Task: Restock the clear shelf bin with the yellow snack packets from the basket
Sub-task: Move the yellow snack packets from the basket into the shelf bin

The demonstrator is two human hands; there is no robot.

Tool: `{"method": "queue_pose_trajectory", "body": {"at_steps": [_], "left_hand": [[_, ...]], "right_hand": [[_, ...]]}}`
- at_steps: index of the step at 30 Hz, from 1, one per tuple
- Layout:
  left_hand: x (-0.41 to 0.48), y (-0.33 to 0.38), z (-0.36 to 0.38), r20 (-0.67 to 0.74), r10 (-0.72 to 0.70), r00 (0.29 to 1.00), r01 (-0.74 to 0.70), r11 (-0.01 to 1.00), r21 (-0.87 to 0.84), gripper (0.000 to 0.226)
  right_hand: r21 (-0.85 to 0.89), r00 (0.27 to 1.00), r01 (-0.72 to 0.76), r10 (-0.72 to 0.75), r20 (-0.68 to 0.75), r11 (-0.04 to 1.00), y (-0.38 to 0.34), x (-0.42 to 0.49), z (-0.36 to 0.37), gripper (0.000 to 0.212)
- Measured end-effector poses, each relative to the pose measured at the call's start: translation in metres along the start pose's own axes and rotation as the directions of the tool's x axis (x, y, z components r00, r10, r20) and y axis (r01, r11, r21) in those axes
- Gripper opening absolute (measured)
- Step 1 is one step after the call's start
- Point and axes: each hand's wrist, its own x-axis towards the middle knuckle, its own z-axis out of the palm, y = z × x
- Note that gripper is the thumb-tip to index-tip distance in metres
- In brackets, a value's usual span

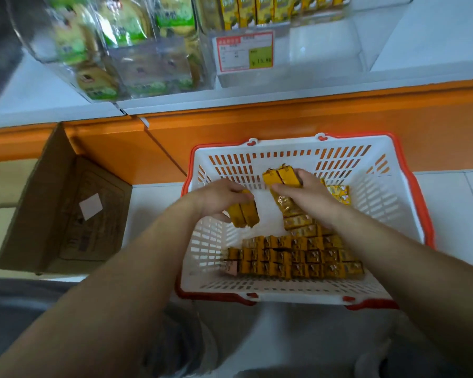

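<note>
Far beyond both hands, I see a white shelf edged below by an orange band that runs across the whole view. Off to the left of the left hand, well apart from it, an open cardboard box lies beside that band. Directly under both hands sits the white basket with its red rim, and both hands reach down inside it. Up past the fingertips, on the shelf, stands the clear shelf bin, with a row of shelved packets upright at its back. Left of it, another clear bin holds green-labelled packs.

Nearer to me than either hand, along the basket's near wall, the basket packets lie in rows, packed side by side on the basket floor. More of them are stacked under the right wrist.

On my feed the left hand has its fingers curled round the left pair of yellow packets, held above the basket floor. The right hand grips the right pair, whose ends stick out past its fingers toward the basket's far wall. The two pairs are near each other but apart.

A red-bordered price tag is fixed to the clear bin's front, straight beyond the gap between the hands.
</note>
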Motion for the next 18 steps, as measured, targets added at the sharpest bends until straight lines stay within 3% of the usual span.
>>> {"method": "queue_pose_trajectory", "body": {"at_steps": [5, 9, 13, 18], "left_hand": [[-0.066, 0.064, -0.022, 0.06, 0.109, 0.992, -0.09, 0.96, -0.266, 0.031], [-0.12, 0.103, -0.025, -0.055, 0.233, 0.971, -0.239, 0.927, -0.288, 0.03], [-0.159, 0.13, -0.022, -0.172, 0.297, 0.939, -0.337, 0.894, -0.296, 0.033], [-0.175, 0.143, -0.021, -0.169, 0.314, 0.934, -0.354, 0.873, -0.336, 0.056]], "right_hand": [[0.105, 0.99, 0.129, -0.134, 0.046, 0.986, -0.077, -0.036, -0.022, 0.039], [0.075, 0.963, 0.266, -0.269, 0.022, 0.961, -0.133, -0.077, -0.04, 0.058], [-0.044, 0.952, 0.303, -0.301, 0.057, 0.952, -0.174, -0.117, -0.057, 0.081], [-0.033, 0.955, 0.294, -0.295, -0.027, 0.955, -0.186, -0.136, -0.061, 0.086]]}}
